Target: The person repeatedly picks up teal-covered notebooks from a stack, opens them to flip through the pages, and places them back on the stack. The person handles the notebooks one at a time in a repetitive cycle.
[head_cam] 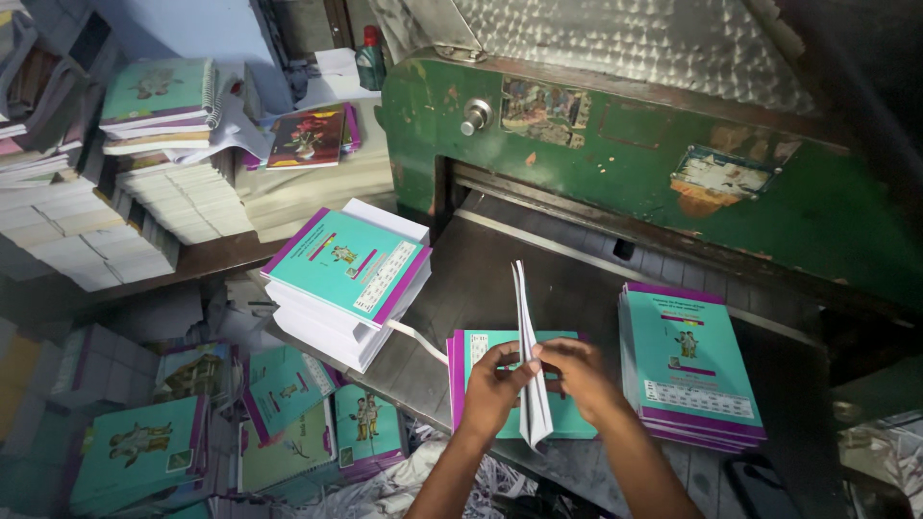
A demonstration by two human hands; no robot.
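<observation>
Both hands, left hand point(497, 382) and right hand point(574, 373), pinch 1 upright booklet point(530, 360) in a narrow grip, just above the teal stack point(567, 408) on the table point(481, 279). Held only near its lower edge, the loose pages could fan open and slip sideways.

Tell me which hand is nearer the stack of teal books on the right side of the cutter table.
Right. The right hand is beside that stack, though not touching it; the left hand is farther off, across the upright booklet.
</observation>
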